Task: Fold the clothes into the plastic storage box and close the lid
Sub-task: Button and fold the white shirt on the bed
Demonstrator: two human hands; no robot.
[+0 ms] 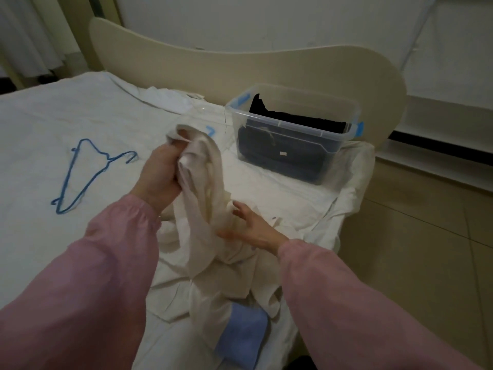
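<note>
Cream garment (pixel 205 188) bunched in left hand (pixel 160 174), right hand (pixel 249 227) touching.

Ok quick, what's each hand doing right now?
Left hand: closed, gripping the cream garment near its top.
Right hand: open, fingers spread, touching the same garment lower down.

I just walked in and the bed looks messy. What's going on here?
A person is handling laundry on the bed. The left hand grips a cream garment and holds it up, while the open right hand touches it lower down. The plastic box already holds dark clothes and has no lid on.
</note>
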